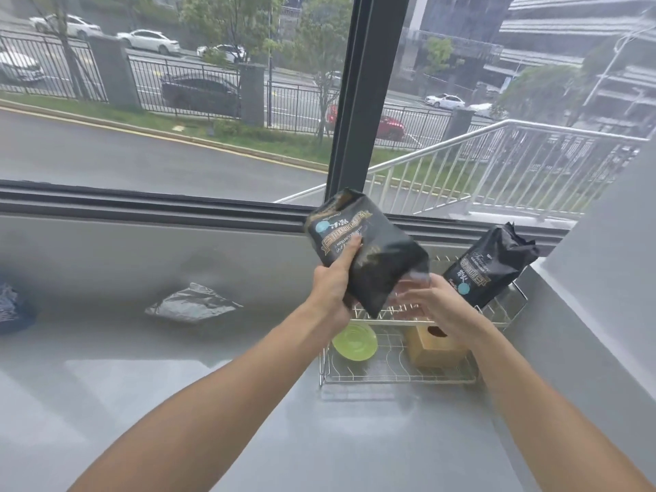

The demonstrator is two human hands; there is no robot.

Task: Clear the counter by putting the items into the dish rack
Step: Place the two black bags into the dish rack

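Observation:
My left hand (332, 289) grips a black coffee bag (369, 250) with gold lettering, held tilted above the wire dish rack (394, 376). My right hand (431, 307) is blurred, fingers spread, touching the bag's lower right corner. A second black coffee bag (488, 269) stands leaning in the rack's upper tier at the right. On the rack's lower tier lie a green saucer (355, 341) and a wooden box (435, 344) with a round hole on top. A clear plastic bag (193, 303) lies on the grey counter (177, 403) to the left.
A dark blue patterned item (12, 308) shows at the counter's left edge. A window sill (142, 204) and dark window frame (369, 94) run behind the counter. A grey wall (610, 278) closes in the right side beside the rack.

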